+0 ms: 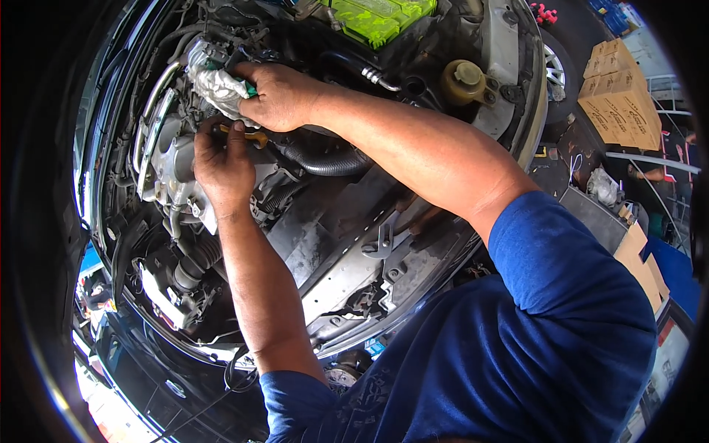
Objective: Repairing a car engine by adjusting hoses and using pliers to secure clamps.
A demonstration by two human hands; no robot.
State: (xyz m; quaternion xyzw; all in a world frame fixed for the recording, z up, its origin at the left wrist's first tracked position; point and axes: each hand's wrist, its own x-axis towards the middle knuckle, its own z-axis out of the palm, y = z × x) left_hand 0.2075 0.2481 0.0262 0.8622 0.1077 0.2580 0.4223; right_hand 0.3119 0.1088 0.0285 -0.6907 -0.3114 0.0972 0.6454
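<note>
- The right hand [281, 97] is partly closed at a silvery wrap [216, 83]; a green piece [252, 90] is seen by its fingers. Firmness of hold cannot be told.
- The left hand [224, 168] is half curled just below; whether the yellow piece [256, 138] beside its thumb is gripped cannot be told.
- Wrap and yellow piece are located inside the engine bay.
- The yellow piece could be lost among hoses through a slack grip; the adjustable wrench [380, 244] could be dislodged by a forearm.
- Noted: crumpled, shiny wrap; ribbed black hose [325, 161]; rounded amber reservoir [464, 81].
</note>
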